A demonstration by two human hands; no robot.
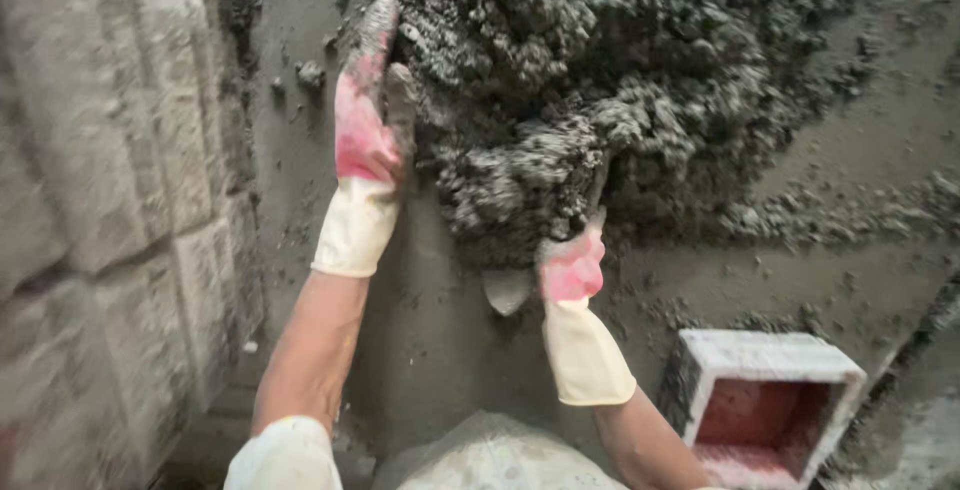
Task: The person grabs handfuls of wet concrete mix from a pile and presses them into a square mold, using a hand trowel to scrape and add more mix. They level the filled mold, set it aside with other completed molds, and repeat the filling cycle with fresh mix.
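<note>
A large heap of wet grey mortar point(600, 80) is piled on the grey floor point(880, 130), filling the far middle of the view and spreading toward the far right corner, where loose crumbs trail off along the floor. The left hand point(368, 100), in a pink and cream rubber glove smeared with grey, is laid flat and spread wide against the left flank of the heap, fingers stretched upward and nothing gripped. The right hand point(572, 268), gloved alike, is pushed into the near edge of the heap; its fingers are buried in the mix, so whether it is closed cannot be told with certainty, though it appears to be wrapped round the handle of a trowel point(506, 290), whose pale blade tip is seen just beside the wrist. A wall of rough stone blocks point(110, 150) is seen along the left edge of the floor. A small square mould point(765, 400), white-rimmed with a reddish inside, is set on the floor at the near right, well apart from the heap, and little if any mortar is seen in it. As a judgement, the mixing is well advanced, since the mass looks evenly damp and clumped; the gathering of the heap is in hand, and the mould is not yet filled.
</note>
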